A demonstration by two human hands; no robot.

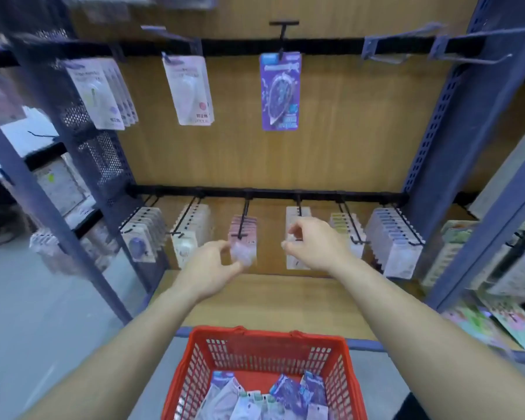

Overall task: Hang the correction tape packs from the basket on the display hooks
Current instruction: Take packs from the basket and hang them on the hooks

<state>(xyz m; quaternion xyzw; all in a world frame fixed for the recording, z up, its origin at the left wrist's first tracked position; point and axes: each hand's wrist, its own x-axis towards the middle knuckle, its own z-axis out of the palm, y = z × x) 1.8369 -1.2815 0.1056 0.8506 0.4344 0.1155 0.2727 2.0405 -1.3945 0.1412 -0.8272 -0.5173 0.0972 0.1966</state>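
Note:
The red basket (191, 368) sits low in the middle and holds several correction tape packs (288, 392), purple and pale. My left hand (215, 268) reaches up to the lower rail and grips a blurred pinkish pack (243, 253) just below the tip of the hook (245, 221) that carries pink packs. My right hand (312, 242) is raised beside it, in front of the white packs (294, 215) on the neighbouring hook. Its fingers are curled and pinched together, but blur hides whether they hold anything.
The lower rail (361, 196) carries several full hooks. On the upper rail hang a purple pack (281, 92) and white packs (191, 89), with bare hooks (385, 48) at its right. A wooden shelf (285, 301) lies under the hooks, and blue uprights (455, 122) frame the bay.

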